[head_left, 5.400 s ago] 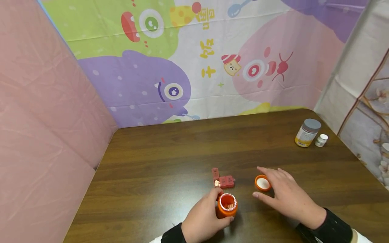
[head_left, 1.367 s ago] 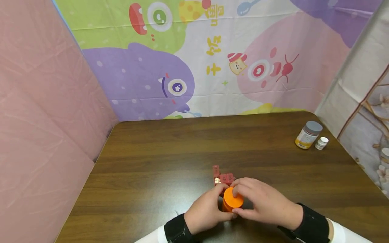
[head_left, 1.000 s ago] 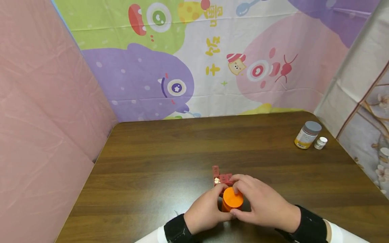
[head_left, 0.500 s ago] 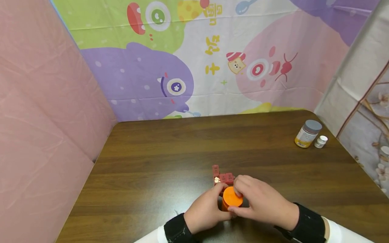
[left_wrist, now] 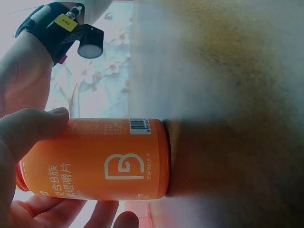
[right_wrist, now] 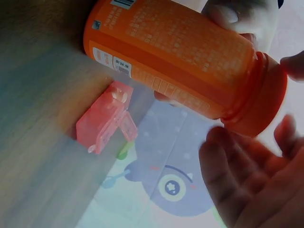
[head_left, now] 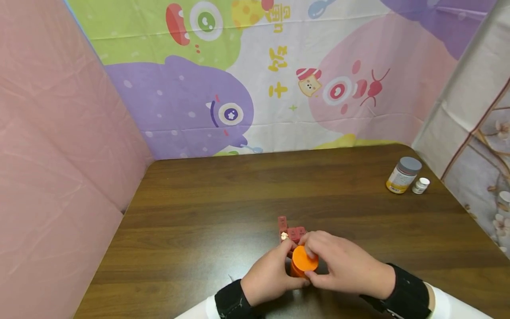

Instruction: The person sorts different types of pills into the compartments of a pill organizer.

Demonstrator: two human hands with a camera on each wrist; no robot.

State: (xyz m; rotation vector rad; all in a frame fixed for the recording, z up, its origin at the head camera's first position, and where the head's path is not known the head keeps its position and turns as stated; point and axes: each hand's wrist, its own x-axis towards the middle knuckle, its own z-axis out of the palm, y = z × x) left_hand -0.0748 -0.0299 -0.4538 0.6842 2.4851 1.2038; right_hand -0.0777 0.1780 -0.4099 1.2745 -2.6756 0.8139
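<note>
My left hand point(head_left: 264, 275) grips the body of an orange pill bottle point(left_wrist: 95, 159), which stands upright on the table. An orange screw cap point(head_left: 305, 258) sits on the bottle's mouth, with the fingers and thumb of my right hand point(head_left: 347, 266) round its rim. In the right wrist view the cap point(right_wrist: 260, 102) is on the bottle's neck, and my fingertips there are blurred. Just beyond the bottle lies a small red pill organizer point(head_left: 295, 233). One of its lids stands open, and pale tablets point(head_left: 284, 236) fill that compartment.
At the table's far right stand a grey-lidded jar point(head_left: 403, 175) and a small white bottle point(head_left: 420, 186). A printed cloth point(head_left: 279, 79) hangs along the back edge of the wooden table point(head_left: 199, 212), and a pink cloth point(head_left: 59, 177) hangs at the left.
The cap, upside down on the table by my right hand at first, is now on the bottle. Over the last second my right fingers shift slightly round it; my left hand stays put.
</note>
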